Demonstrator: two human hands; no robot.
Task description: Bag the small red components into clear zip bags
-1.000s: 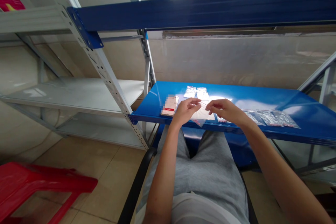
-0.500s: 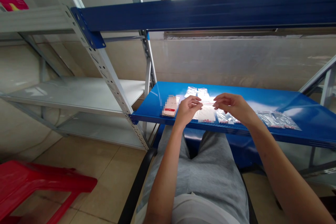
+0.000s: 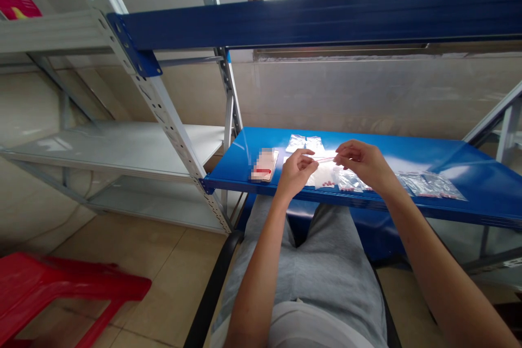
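Observation:
A clear zip bag [image 3: 325, 175] hangs between my hands above the blue shelf [image 3: 424, 152], small reddish pieces gathered at its bottom. My left hand [image 3: 297, 168] pinches one top corner of the bag. At the opposite corner, my right hand [image 3: 359, 160] has its thumb and forefinger closed on the red-lined seal strip. Under and beside the right hand lie more bags [image 3: 349, 180] with reddish contents. Two flat clear bags [image 3: 305, 144] lie behind the left hand. Left of it rests a phone [image 3: 265, 166], its screen partly blurred out.
Further filled bags [image 3: 432, 185] lie to the right on the shelf. A blue beam [image 3: 285, 22] crosses above the work area. Grey racking [image 3: 163, 114] stands at left, with a red plastic stool [image 3: 73, 288] on the floor.
The bag has tilted, its right top corner now higher than the left. Its reddish pieces have shifted to the right, and my right hand has moved slightly away from the left.

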